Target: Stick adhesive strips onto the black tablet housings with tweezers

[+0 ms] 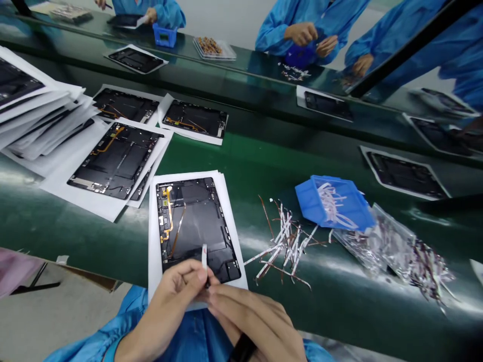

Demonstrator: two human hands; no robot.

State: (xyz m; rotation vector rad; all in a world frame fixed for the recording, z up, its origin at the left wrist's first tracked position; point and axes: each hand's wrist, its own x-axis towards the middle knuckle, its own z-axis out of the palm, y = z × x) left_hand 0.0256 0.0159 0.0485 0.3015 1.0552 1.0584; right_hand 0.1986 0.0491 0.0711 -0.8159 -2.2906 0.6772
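1. Pinching white strip [204,255] btwn L hand [179,290] thumb + fingertips.
2. Holding R hand [256,314] against those; can't tell if clamped on strip's hidden end.
3. Facing black shell [202,216] just beyond fingers, w/ loose strips [284,232] to R.

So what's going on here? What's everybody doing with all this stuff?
One person's left hand pinches a white strip over the near edge of a black panel. The right hand is up against it, but what it grips is hidden. The panel lies on white paper. To its right, loose strips lie by a blue bin with more inside. More panels sit to the left. Across the way, people in blue sleeves are working.
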